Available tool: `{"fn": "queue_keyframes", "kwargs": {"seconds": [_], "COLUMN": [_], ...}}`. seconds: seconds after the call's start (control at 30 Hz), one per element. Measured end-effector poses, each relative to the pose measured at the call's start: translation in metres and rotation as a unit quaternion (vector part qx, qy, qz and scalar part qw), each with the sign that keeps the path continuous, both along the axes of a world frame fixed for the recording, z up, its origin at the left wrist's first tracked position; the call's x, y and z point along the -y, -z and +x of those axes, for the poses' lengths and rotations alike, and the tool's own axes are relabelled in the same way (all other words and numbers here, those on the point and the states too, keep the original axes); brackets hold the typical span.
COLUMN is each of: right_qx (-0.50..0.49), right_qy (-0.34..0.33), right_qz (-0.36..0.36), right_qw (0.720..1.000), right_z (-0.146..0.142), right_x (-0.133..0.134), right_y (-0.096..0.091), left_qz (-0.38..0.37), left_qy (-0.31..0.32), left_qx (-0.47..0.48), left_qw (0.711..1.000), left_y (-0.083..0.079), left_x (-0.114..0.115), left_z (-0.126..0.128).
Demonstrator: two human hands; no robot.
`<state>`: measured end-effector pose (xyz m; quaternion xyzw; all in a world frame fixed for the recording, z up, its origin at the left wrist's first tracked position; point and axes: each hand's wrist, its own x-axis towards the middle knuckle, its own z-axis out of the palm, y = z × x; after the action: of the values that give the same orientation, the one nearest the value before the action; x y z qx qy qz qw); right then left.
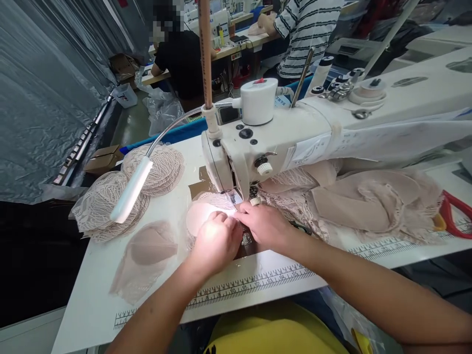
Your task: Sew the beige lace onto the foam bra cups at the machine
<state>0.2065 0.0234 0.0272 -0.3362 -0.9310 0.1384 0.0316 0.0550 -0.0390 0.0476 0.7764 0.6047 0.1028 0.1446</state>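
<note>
A pale pink bra cup with lace [197, 216] lies under the needle of a white sewing machine [236, 142]. My left hand [218, 238] has its fingers curled onto the cup's near side, just left of the needle. Close by on the right, my right hand [266, 225] reaches its thumb and fingers to the fabric edge beside the presser foot. The edge between my fingertips is partly hidden and washed out by the lamp [132, 191]. Joined beige lace pieces [354, 196] spread to the right, behind my right hand.
Stacks of lace cups [106, 204] and a single beige cup [149, 250] lie at the left. Red-handled scissors [455, 216] rest at the right edge. A printed ruler [254, 285] runs along the front. Two people work beyond the machine.
</note>
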Motion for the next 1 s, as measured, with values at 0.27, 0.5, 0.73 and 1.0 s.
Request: {"fn": "queue_keyframes", "kwargs": {"seconds": [0.27,0.5,0.73,1.0], "right_qx": [0.039,0.009,0.001,-0.004], "right_qy": [0.002,0.031,0.080,0.080], "right_qz": [0.101,0.130,0.122,0.115], "right_qw": [0.994,0.991,0.989,0.990], "right_z": [0.000,-0.003,-0.008,-0.010], "right_x": [0.004,0.000,-0.004,-0.002], "right_y": [0.007,0.015,0.014,0.017], "left_qz": [0.096,0.172,0.196,0.206], "left_qy": [0.082,0.080,0.101,0.107], "left_qx": [0.053,-0.006,-0.007,0.021], "left_qw": [0.991,0.982,0.975,0.972], "left_y": [0.022,0.045,0.048,0.052], "left_x": [-0.013,-0.019,-0.036,-0.039], "left_z": [-0.032,-0.033,-0.038,-0.042]}}
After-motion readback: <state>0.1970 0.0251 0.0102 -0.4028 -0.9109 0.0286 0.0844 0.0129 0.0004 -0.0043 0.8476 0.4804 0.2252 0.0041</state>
